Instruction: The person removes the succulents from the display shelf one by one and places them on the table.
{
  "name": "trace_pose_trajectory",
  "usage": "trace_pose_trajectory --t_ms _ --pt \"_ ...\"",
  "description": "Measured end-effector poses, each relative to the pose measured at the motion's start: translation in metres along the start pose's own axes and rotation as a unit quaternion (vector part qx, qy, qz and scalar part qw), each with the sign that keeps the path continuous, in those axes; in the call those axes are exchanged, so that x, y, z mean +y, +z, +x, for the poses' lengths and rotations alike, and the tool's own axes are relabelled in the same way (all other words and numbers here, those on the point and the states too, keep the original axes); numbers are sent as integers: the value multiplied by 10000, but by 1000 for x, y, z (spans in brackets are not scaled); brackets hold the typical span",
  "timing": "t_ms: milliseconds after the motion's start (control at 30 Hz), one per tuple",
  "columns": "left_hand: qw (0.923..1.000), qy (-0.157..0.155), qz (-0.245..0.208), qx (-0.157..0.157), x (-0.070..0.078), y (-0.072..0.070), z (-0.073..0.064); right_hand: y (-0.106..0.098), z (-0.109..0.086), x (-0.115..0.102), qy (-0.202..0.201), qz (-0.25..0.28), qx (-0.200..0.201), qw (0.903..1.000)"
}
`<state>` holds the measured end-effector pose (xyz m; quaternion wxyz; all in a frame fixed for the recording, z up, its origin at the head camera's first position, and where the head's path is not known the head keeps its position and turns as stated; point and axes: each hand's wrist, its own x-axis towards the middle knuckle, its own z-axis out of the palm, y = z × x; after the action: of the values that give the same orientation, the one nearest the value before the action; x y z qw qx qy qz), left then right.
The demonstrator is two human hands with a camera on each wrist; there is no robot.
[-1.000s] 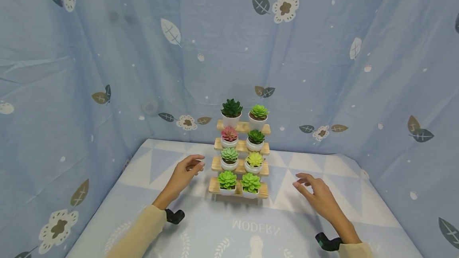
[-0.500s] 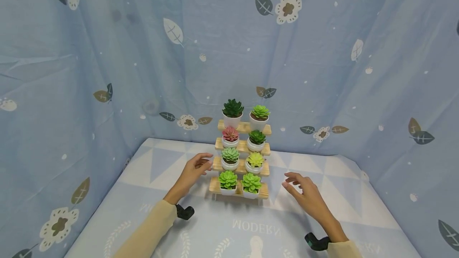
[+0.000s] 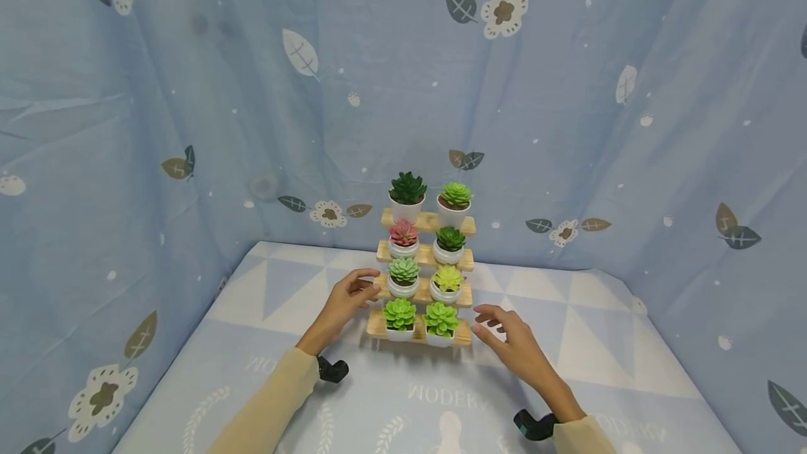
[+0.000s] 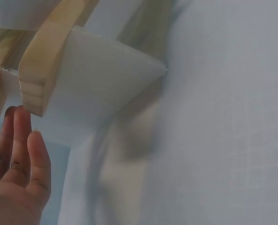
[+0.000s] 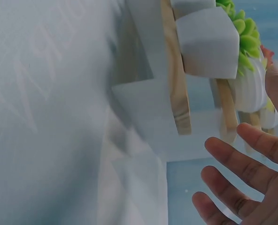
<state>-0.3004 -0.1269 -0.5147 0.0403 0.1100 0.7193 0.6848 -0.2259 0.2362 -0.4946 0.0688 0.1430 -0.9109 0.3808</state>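
Note:
A tiered plant stand with wooden planks (image 3: 376, 328) and white side panels (image 4: 96, 89) stands near the back of the table. White pots of succulents fill its tiers, among them a pink succulent (image 3: 403, 232) and a dark green succulent (image 3: 407, 188). My left hand (image 3: 342, 305) is at the stand's left side, its fingertips by a plank end (image 4: 33, 96); whether they touch cannot be told. On the right, my right hand (image 3: 513, 343) is beside the bottom plank, fingers spread and loosely bent (image 5: 235, 161), apart from the wood in the right wrist view.
A blue curtain (image 3: 378, 90) printed with leaves and flowers hangs behind and at both sides. The table cloth (image 3: 353, 398) is pale blue and white, with triangles and lettering. Each wrist wears a black camera mount (image 3: 532, 426).
Both hands have moved inward to the stand, the left hand rightward and the right hand leftward. The stand and its pots have stayed in place.

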Motion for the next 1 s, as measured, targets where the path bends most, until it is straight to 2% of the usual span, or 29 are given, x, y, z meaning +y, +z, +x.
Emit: trace_pose_trajectory --t_ms 133,267,667,1000 --pt "9999 -53 -140 18 -2 0 3 6 2 -3 -172 45 -19 9998" --pt "9999 41 -121 17 -4 1 3 10 2 -7 -300 137 -124 9994" --pt "9986 327 -398 81 -17 2 7 22 6 -12 -210 320 -226 9990" --pt "9982 356 -467 99 -20 5 7 25 5 -13 -173 337 -146 9992"
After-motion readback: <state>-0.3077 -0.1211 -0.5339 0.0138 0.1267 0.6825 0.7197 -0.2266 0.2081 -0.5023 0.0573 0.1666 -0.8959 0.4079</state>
